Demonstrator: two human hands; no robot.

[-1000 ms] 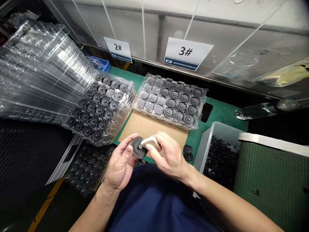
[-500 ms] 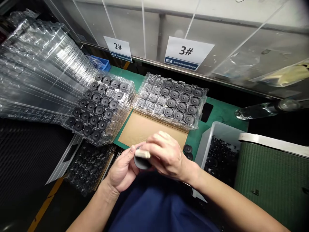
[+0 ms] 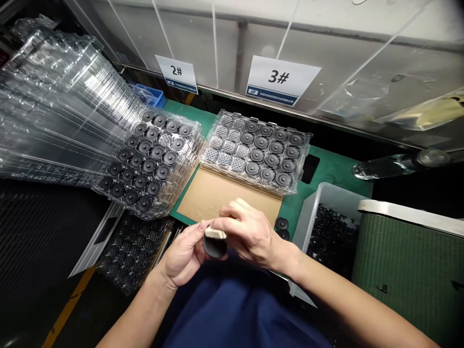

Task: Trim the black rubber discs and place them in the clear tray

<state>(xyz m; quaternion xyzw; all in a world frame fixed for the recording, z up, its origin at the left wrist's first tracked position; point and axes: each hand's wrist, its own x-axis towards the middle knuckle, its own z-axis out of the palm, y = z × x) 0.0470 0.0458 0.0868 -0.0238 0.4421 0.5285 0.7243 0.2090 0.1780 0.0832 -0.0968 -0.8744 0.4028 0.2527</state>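
Head view, lower centre of the frame: left hand (image 3: 184,253) cupped around a black round disc (image 3: 214,246), grip closed on its lower left edge with the thumb up beside it. Right hand (image 3: 250,234) coming in from the right, grip closed on a small cream-coloured block (image 3: 215,234) pressed against the top of the disc. Both held above a dark blue garment (image 3: 232,309), just below a brown cardboard sheet (image 3: 224,195) lying on the green surface (image 3: 326,166).

Above the cardboard, centre frame: a clear blister tray (image 3: 255,150), right-hand pockets filled with black discs, left-hand pockets bare. Left of it: a second filled tray (image 3: 148,162) atop a stack, with a long fan of clear trays (image 3: 61,111) running to the upper left.

Right of the hands: two loose black discs (image 3: 281,227) on the surface, then a grey bin (image 3: 326,227) of dark parts. Along the upper edge: white labels reading 2# (image 3: 177,73) and 3# (image 3: 280,79).
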